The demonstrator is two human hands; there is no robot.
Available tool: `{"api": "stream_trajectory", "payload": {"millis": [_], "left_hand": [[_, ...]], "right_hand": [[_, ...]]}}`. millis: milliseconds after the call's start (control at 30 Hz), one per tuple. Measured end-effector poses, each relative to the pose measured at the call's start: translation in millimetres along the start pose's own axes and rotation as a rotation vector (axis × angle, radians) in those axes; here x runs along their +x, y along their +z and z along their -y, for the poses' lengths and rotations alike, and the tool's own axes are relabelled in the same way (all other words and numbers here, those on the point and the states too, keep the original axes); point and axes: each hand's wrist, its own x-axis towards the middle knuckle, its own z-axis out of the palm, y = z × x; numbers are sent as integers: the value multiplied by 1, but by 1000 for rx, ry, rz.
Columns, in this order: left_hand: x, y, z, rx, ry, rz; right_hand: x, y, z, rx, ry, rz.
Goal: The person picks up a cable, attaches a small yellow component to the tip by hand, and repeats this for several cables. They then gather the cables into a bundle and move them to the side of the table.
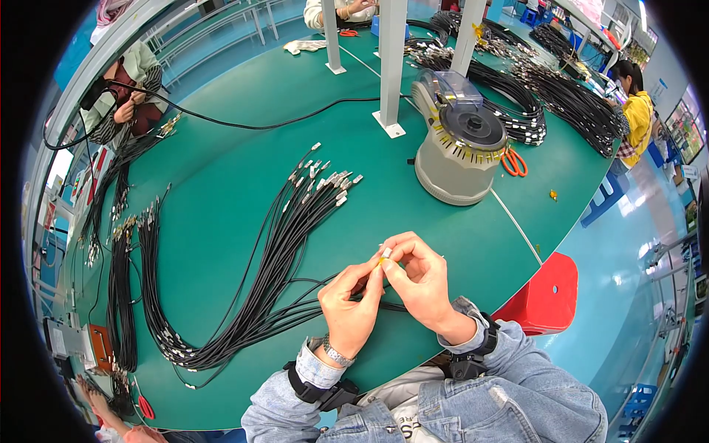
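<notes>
Nearest me, my left hand (351,306) and right hand (422,280) meet fingertip to fingertip above the green bench (221,199). Both grips are closed on one small metal connector (385,253) with a bit of yellow at it, pinched between thumbs and forefingers; its thin black cable (388,305) runs under my hands toward the left. Just left of my hands lies a long bundle of black cables (273,266), its metal ends fanned out further off. Beyond, to the right, stands a grey tape dispenser (459,140), with orange scissors (514,162) just beside it on its right. A red stool (546,295) sits at the bench's near right edge
</notes>
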Motion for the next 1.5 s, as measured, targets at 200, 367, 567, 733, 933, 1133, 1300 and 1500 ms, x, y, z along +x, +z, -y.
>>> {"api": "stream_trajectory", "payload": {"millis": [200,367,567,733,933,1133,1300,1500], "left_hand": [[2,-3,-10,-195,-208,17],[9,-9,-14,-339,-361,53],[10,-9,-14,-371,-416,51],[9,-7,-13,-359,-408,51],[8,-6,-12,-328,-385,34],[9,-7,-12,-345,-396,45],[8,-6,-12,-306,-382,41],[8,-4,-12,-285,-362,34]], "right_hand": [[-3,2,1,1,18,-14],[-4,0,2,-85,-52,26],[-9,-2,4,-80,18,-7],[-11,-1,8,2,96,-26],[-11,-1,9,39,133,-31],[-11,-4,7,57,162,-21],[-11,-5,18,264,337,-10],[-12,-4,20,285,383,-24]]}}
